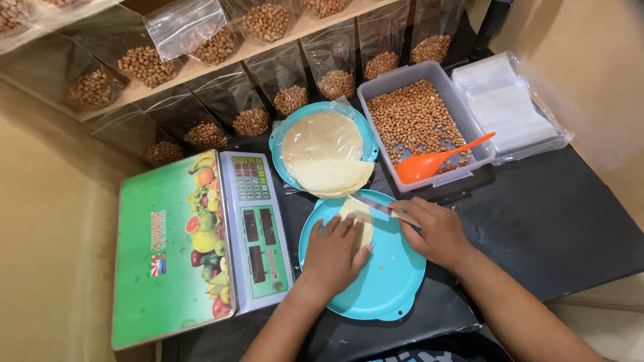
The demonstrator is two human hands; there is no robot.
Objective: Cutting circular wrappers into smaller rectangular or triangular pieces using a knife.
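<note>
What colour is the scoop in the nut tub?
Orange; the scoop shows clearly in the head view.

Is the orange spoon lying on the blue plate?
No, the orange spoon lies in the box of peanuts, apart from the blue plate.

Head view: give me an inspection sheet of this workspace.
Surface: black table, crowded at the back.
Job's things: pale wrapper piece on near teal plate; knife blade on it.
Clutter: wrapper stack on far plate, peanut tub with orange scoop, scale, empty bags.
Grippers: left hand presses the wrapper; right hand holds the knife.
Cables: nothing seen.
Surroundings: shelf, bagged peanuts.
</note>
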